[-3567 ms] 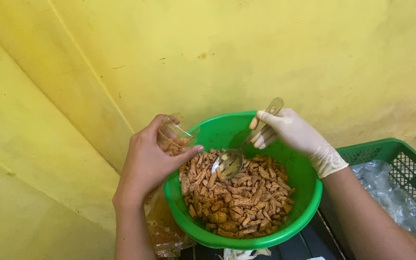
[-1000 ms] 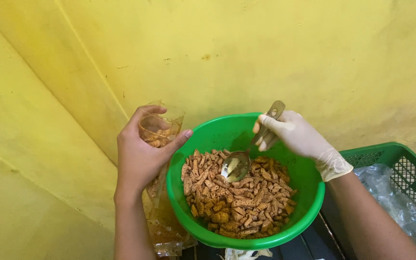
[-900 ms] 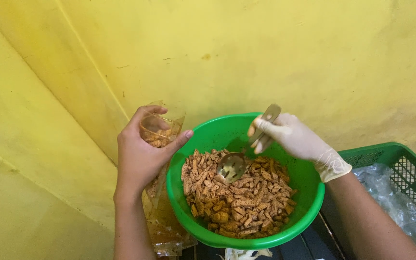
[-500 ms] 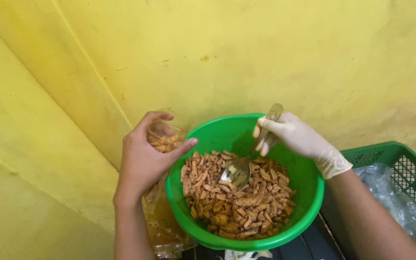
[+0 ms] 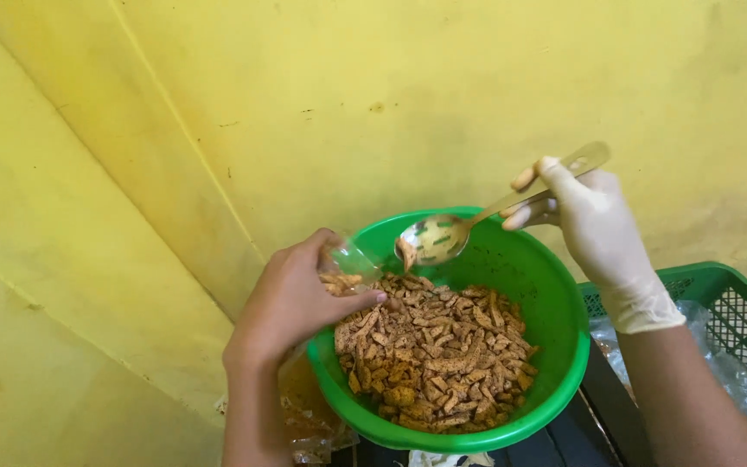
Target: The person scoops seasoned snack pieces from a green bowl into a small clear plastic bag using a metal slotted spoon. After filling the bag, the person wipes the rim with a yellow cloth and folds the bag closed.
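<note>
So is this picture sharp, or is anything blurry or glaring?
Head view: soft, even light on the yellow wall, no harsh shadows; the metal spoon shows a small glint; the snack pieces in the green bowl look sharp; the clear bag at the left hand is hard to make out.

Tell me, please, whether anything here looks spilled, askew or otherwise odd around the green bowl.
Nothing looks spilled. The fried snack pieces sit inside the green bowl. The gloved right hand holds a spoon nearly empty over the bowl, one piece clinging. The bare left hand tilts a clear bag over the rim.
</note>
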